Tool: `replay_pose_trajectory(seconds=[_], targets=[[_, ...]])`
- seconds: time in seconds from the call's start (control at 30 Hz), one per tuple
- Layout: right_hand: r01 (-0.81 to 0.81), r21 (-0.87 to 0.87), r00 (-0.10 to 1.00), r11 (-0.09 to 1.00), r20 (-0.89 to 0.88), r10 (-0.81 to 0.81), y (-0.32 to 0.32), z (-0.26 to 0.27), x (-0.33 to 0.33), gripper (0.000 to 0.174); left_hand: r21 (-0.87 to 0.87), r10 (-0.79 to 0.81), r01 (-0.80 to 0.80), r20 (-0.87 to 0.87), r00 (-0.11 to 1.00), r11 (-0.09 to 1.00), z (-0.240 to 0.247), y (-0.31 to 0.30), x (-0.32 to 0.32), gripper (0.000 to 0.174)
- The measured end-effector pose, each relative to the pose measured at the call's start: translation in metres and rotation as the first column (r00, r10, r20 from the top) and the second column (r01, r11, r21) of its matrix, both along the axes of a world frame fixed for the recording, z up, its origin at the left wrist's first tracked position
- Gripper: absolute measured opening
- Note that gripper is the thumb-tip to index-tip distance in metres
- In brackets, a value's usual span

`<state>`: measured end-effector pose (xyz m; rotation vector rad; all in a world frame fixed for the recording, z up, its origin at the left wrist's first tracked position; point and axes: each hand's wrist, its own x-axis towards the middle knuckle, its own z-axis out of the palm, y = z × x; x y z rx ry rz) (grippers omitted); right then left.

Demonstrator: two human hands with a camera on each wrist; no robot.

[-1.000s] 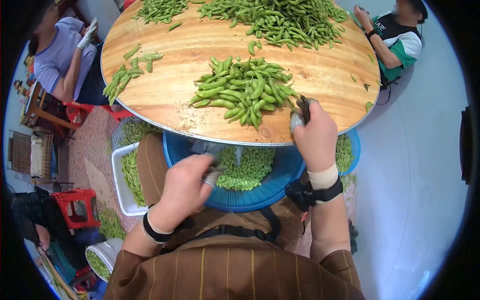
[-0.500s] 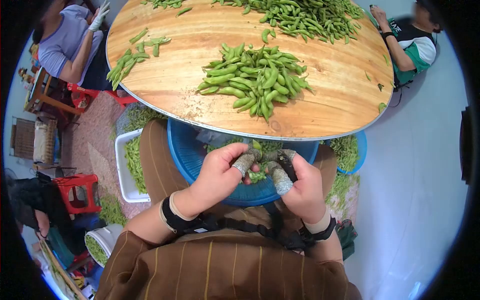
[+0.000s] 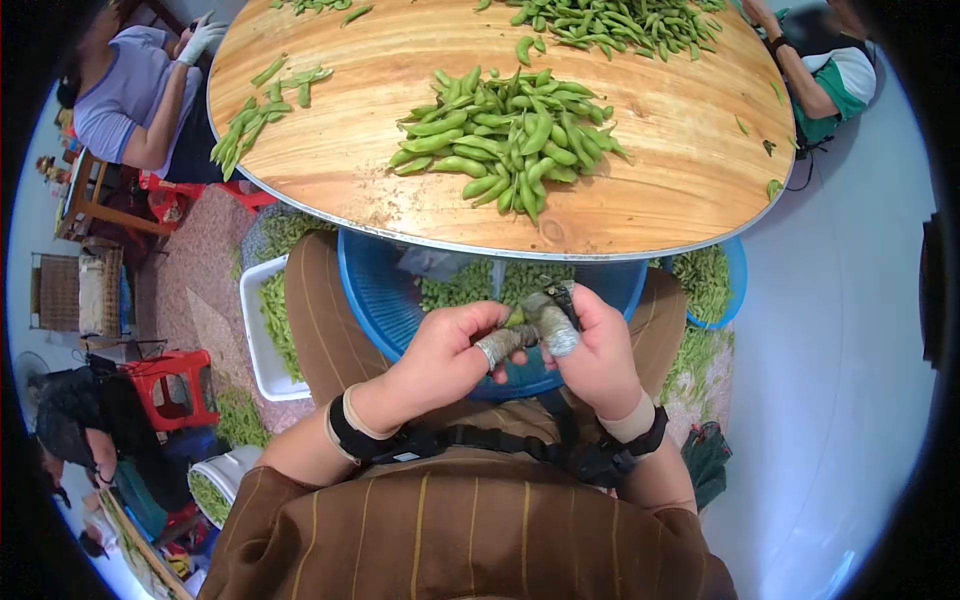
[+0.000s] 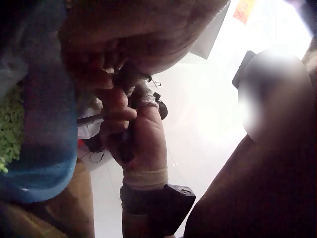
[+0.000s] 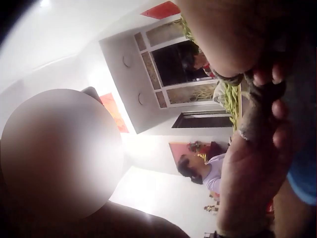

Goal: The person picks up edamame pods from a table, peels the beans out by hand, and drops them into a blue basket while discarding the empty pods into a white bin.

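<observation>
Over the blue basin (image 3: 362, 292), both hands meet at a green soybean pod (image 3: 516, 318), mostly covered by fingers. My left hand (image 3: 450, 345) pinches the pod between its wrapped thumb and curled fingers. From the other side, my right hand (image 3: 600, 355) pinches at the pod's end, its thumb and forefinger also wrapped in grey tape. A small dark piece (image 3: 562, 293) sits at the right forefinger; its kind cannot be made out. Shelled green beans (image 3: 455, 285) lie in the basin below. In the left wrist view, the right hand (image 4: 141, 131) shows curled fingers.
A pile of soybean pods (image 3: 510, 140) lies on the round wooden table (image 3: 330, 170), a larger heap (image 3: 630, 25) behind it. A white tub (image 3: 262, 350) stands left, another blue basin (image 3: 735, 285) right. Two people sit at the table's sides, near a red stool (image 3: 175, 390).
My right hand has come back from the pod pile at the table edge to join my left hand above the basin. Since half a second ago, the hands stay together with fingers shifting on the pod.
</observation>
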<state>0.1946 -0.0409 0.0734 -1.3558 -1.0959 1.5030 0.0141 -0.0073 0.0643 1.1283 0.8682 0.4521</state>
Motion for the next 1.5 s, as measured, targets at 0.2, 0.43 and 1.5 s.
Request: replay_pose_trajectory(seconds=[0.2, 0.43, 1.5], targets=[[-0.092, 0.173, 0.976, 0.981, 0.209, 0.055, -0.010, -0.002, 0.001, 0.015, 0.437, 0.021, 0.061, -0.181, 0.983, 0.897, -0.001, 0.002, -0.007, 0.014], [-0.208, 0.240, 0.936, 0.948, 0.330, 0.122, -0.014, -0.015, 0.000, 0.023, 0.480, 0.007, 0.116, -0.247, 0.969, 0.869, -0.007, -0.003, -0.006, 0.016], [-0.218, -0.085, 0.937, 0.972, -0.296, 0.184, -0.013, -0.018, 0.002, 0.021, -0.218, -0.162, 0.208, 0.210, 0.964, 0.953, -0.012, 0.003, -0.030, 0.019]])
